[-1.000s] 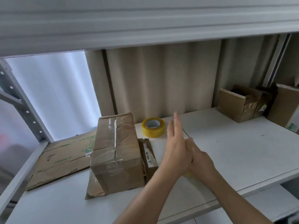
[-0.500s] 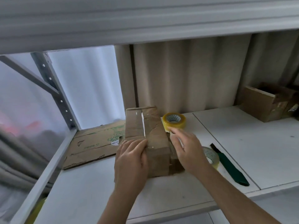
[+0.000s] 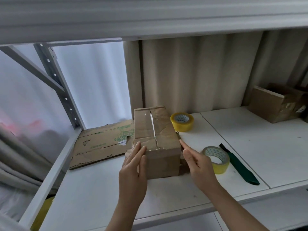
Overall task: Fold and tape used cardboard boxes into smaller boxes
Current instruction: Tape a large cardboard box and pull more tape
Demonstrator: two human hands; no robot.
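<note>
Now that the left hand (image 3: 133, 170) has slid off the top of the taped box (image 3: 156, 144) and the right hand (image 3: 198, 164) has drawn back from its far side, I read both sets of fingers as straight and held together, nothing pinched: the left fingers (image 3: 136, 152) lie flat against the box's left wall at about nine o'clock of it, while the right fingers (image 3: 185, 147) stand just beside the right wall at three o'clock, and I cannot tell whether they touch it. Half a second ago the left palm covered the near top edge and the right hand reached toward the tape; now the two bracket the box, which I judge means the sealing is done and I am squaring it or about to lift it away. It sits closed near the front middle of the white shelf (image 3: 166, 194), a clear strip running along its top seam, so its contents are hidden. At ten o'clock of it lies a flattened cardboard sheet (image 3: 100, 145), likely the next piece to fold. At one o'clock stands a yellow tape roll (image 3: 182, 121); a second tape roll (image 3: 216, 159) lies at four o'clock, just beyond my right hand, with a green-handled cutter (image 3: 240, 167) beside it. Far off at two o'clock an open brown box (image 3: 273, 104) stands against the back wall; its inside is too dark to read.
</note>
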